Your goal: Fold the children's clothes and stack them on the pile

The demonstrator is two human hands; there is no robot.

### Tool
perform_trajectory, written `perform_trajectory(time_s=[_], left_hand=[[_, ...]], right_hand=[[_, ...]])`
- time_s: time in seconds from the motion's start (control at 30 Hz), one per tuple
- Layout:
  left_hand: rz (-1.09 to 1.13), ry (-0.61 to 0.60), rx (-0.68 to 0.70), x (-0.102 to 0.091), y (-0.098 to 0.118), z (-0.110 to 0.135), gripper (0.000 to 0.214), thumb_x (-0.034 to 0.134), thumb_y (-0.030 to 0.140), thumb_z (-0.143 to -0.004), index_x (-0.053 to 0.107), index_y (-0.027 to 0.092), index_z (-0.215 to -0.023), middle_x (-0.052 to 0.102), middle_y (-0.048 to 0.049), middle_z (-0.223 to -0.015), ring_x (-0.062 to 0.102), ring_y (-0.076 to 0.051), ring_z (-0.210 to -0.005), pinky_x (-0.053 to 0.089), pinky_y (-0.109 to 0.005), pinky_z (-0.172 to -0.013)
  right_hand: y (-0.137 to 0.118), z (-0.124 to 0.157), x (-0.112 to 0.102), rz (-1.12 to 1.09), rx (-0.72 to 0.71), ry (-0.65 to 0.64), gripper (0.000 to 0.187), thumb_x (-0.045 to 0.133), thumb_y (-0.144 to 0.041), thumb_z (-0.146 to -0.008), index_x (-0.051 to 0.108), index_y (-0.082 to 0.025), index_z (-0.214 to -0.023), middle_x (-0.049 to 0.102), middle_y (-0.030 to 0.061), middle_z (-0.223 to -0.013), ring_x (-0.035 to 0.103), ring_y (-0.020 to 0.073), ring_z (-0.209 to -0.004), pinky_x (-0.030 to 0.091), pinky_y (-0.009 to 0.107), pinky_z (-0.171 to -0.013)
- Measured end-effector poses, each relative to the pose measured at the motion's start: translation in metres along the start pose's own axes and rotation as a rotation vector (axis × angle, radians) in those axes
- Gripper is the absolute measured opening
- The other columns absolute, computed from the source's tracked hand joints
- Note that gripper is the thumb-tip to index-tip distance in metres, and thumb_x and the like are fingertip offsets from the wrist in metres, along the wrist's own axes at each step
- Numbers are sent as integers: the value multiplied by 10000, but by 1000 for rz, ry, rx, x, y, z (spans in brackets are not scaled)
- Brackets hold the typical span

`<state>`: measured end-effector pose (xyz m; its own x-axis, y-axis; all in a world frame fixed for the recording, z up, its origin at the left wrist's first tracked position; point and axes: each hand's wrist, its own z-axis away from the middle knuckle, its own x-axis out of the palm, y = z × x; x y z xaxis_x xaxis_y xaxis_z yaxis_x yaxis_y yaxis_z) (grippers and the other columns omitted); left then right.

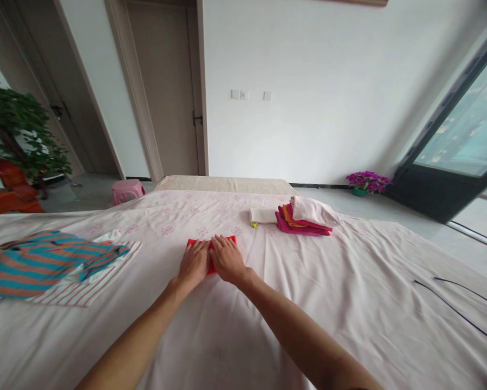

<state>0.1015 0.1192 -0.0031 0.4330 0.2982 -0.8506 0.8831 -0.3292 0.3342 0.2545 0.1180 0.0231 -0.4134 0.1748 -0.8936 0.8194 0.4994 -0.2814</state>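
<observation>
A small red folded cloth lies on the pale, flower-printed sheet in front of me. My left hand rests flat on its left half, fingers stretched forward. Close beside it, my right hand presses flat on the right half, fingers also extended. Most of the cloth is hidden beneath both hands; red shows at its far corners and between the hands. Farther off to the right sits a stack of folded magenta and orange cloths, topped by a pale folded cloth. A cream folded cloth lies against the stack.
To the left, a blue-and-orange striped garment lies over a red-and-white striped one. Two thin black strips lie at the right. Beyond the sheet stand a pink stool, a leafy plant and purple flowers.
</observation>
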Motion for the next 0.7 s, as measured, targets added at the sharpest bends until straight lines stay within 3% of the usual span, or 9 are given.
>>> perform_trajectory(time_s=[0.1, 0.2, 0.37, 0.47, 0.57, 0.7], left_hand=[[-24, -39, -24, 15, -7, 7, 415, 408, 251, -932, 604, 153, -1284, 605, -174, -1352, 475, -322, -1334, 295, -542, -1130], [-61, -59, -37, 22, -19, 8, 446, 405, 328, -947, 589, 169, -1321, 558, -158, -1414, 391, -331, -1398, 275, -551, -1140], [-37, -49, -36, 23, -40, 11, 501, 444, 451, -933, 567, 212, -1356, 497, -116, -1482, 328, -320, -1439, 305, -490, -1143], [-30, -15, -61, 22, -50, 19, 543, 398, 454, -955, 491, 188, -1420, 434, -148, -1523, 351, -305, -1429, 307, -476, -1141], [-60, 38, -181, 22, -56, 25, 577, 337, 440, -978, 433, 116, -1446, 444, -220, -1494, 404, -306, -1397, 309, -485, -1133], [-32, 45, -239, 20, -58, 24, 558, 343, 430, -975, 452, 110, -1419, 520, -204, -1436, 455, -293, -1359, 318, -472, -1133]], right_hand=[[9, 8, 17, 7, 6, -98, 529, 325, -423, -1022, 438, -133, -1449, 422, 131, -1521, 322, 260, -1434, 230, 431, -1177], [27, 12, 26, 41, 10, -125, 552, 316, -449, -1024, 428, -134, -1464, 367, 121, -1555, 264, 265, -1464, 208, 440, -1188], [45, 11, 15, 65, 32, -194, 507, 305, -401, -1033, 398, -199, -1489, 311, 91, -1583, 240, 262, -1474, 245, 470, -1167], [45, 1, 4, 49, 42, -258, 408, 400, -361, -1009, 539, -254, -1378, 433, 73, -1523, 329, 241, -1435, 268, 452, -1150], [44, -18, -5, 46, 116, -250, 335, 408, -292, -996, 667, -227, -1198, 613, 106, -1340, 490, 243, -1309, 298, 463, -1114], [41, -49, -7, 27, 136, -204, 382, 406, -334, -991, 614, -210, -1286, 592, 110, -1361, 497, 249, -1290, 334, 426, -1087]])
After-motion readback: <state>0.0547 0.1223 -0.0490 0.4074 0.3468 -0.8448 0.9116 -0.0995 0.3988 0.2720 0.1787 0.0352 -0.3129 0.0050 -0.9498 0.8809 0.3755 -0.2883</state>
